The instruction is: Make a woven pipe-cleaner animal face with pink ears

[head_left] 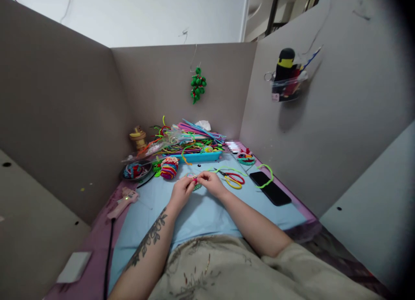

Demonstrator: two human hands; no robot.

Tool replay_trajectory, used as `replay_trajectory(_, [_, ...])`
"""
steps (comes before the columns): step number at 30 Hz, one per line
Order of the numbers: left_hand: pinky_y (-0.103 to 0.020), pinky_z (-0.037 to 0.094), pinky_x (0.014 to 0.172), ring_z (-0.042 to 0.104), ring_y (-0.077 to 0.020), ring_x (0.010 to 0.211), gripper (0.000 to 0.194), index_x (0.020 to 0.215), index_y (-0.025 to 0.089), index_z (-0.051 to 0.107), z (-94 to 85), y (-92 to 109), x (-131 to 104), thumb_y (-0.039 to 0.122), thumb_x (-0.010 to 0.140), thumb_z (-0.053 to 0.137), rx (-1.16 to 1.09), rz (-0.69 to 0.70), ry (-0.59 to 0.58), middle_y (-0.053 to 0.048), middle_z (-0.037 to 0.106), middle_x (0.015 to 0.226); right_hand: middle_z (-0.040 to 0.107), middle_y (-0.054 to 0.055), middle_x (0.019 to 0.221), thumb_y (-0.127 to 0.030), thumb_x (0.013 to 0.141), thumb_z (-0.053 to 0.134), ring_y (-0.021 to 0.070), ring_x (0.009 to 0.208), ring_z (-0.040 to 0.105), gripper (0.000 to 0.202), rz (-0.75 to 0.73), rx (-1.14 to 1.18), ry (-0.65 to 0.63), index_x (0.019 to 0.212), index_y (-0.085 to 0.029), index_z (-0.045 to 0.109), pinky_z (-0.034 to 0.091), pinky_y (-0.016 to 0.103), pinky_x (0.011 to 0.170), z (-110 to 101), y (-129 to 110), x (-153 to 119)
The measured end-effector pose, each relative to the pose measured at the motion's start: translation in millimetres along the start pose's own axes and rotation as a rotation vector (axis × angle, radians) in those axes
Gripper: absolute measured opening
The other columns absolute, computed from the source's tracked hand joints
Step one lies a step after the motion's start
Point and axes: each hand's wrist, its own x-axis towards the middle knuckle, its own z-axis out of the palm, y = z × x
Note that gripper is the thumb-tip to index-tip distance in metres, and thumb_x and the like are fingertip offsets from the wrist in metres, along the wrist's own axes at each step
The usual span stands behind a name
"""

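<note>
Over the middle of the blue cloth (207,218), my left hand (181,190) and my right hand (211,184) meet fingertip to fingertip. Both are closed in a pinch on a small pink piece of pipe cleaner (195,180), mostly covered by the fingers. Just beneath them a greenish round piece (197,187) shows, partly hidden. Right of my right hand lie open scissors (234,180) with one red and one yellow handle. A striped multicoloured pipe-cleaner bundle (169,168) stands beyond my left hand.
A blue tray (197,157) heaped with pipe cleaners (191,138) sits at the back. At left are a pink glue gun (125,201) with a black cord and a bowl (138,172). A black phone (270,188) lies right. Grey partitions (181,84) enclose the table.
</note>
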Motion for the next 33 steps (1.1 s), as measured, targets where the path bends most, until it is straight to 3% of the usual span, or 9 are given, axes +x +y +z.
replay_trajectory(5, [-0.025,0.037,0.063,0.05,-0.0146,0.068,0.024,0.073,0.017,0.062,2.0,-2,0,0.027,0.085,0.044,0.037,-0.01,0.014,-0.004,0.059,0.069,0.054,-0.002,0.058,-0.023,0.071,0.054,0.0108,0.057,0.049,0.012,-0.009,-0.112,0.092,0.062,-0.016,0.055,0.039,0.021,0.055,8,-5,1])
replay_trajectory(12, [-0.025,0.036,0.06,0.051,-0.0141,0.064,0.027,0.067,0.015,0.062,1.9,-3,1,0.03,0.082,0.046,-0.097,-0.18,0.04,-0.002,0.058,0.065,0.059,0.0,0.062,-0.034,0.073,0.058,0.0115,0.059,0.052,0.022,0.077,0.069,-0.066,0.071,-0.013,0.062,0.04,0.023,0.058,-3,-4,3])
replay_trajectory(15, [-0.024,0.035,0.057,0.049,-0.0134,0.062,0.028,0.066,0.014,0.061,0.9,-3,2,0.034,0.08,0.048,-0.21,-0.271,0.048,-0.001,0.055,0.062,0.06,0.0,0.064,-0.037,0.075,0.057,0.0115,0.061,0.053,0.025,0.07,0.064,-0.053,0.077,-0.013,0.065,0.041,0.023,0.059,-8,1,5])
replay_trajectory(21, [-0.023,0.029,0.05,0.041,-0.0097,0.052,0.032,0.063,0.013,0.059,1.4,-4,2,0.04,0.078,0.051,-0.418,-0.388,-0.009,0.002,0.047,0.054,0.063,0.003,0.081,-0.028,0.072,0.063,0.0144,0.074,0.056,0.017,-0.088,-0.037,-0.007,0.085,-0.018,0.068,0.044,0.027,0.07,-9,1,3])
replay_trajectory(24, [-0.023,0.026,0.048,0.035,-0.0083,0.048,0.034,0.058,0.014,0.053,2.7,-2,2,0.042,0.078,0.051,-0.47,-0.406,-0.046,0.004,0.04,0.05,0.062,0.003,0.079,-0.025,0.074,0.062,0.015,0.076,0.056,0.012,-0.167,-0.094,-0.018,0.081,-0.019,0.069,0.044,0.027,0.071,-8,-3,1])
replay_trajectory(30, [-0.022,0.022,0.045,0.032,-0.0069,0.047,0.035,0.057,0.015,0.049,3.6,2,2,0.042,0.079,0.05,-0.492,-0.413,-0.05,0.005,0.037,0.051,0.061,0.002,0.074,-0.025,0.075,0.06,0.014,0.068,0.055,0.011,-0.158,-0.131,0.025,0.079,-0.018,0.068,0.043,0.025,0.064,-6,-2,0])
replay_trajectory(33, [-0.022,0.022,0.044,0.031,-0.0064,0.046,0.036,0.057,0.015,0.047,6.6,1,2,0.043,0.079,0.05,-0.566,-0.447,-0.071,0.005,0.036,0.05,0.059,0.002,0.071,-0.024,0.079,0.055,0.0145,0.068,0.054,0.013,-0.247,-0.227,0.039,0.077,-0.018,0.066,0.042,0.026,0.065,-5,-5,-2])
